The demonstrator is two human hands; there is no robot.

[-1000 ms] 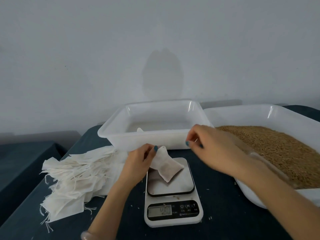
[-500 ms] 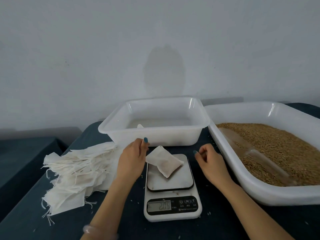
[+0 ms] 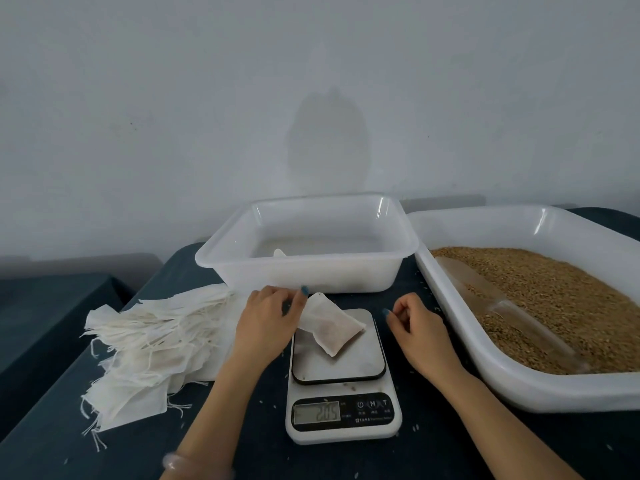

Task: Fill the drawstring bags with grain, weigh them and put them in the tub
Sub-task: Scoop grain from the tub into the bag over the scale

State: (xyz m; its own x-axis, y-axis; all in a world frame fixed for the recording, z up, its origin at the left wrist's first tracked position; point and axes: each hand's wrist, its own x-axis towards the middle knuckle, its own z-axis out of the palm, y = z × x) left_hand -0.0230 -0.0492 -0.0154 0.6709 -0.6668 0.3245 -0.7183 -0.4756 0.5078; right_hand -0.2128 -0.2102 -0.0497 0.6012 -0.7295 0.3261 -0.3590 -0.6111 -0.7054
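A small white drawstring bag with brownish grain inside lies tilted on the platform of the digital scale, whose display shows 205. My left hand pinches the bag's upper end at the platform's left edge. To the right of the scale, my right hand rests on the table, its fingers loosely curled and holding nothing. Behind the scale stands the white plastic tub; one pale bag corner shows inside it.
A pile of flat empty drawstring bags lies left of my left arm. A large white tray of brown grain fills the right side, with a clear scoop lying in it. Loose grains dot the dark tablecloth.
My right hand drew back from above the scale to the table on its right. My left hand stayed at the bag's top, and the scale's reading dropped.
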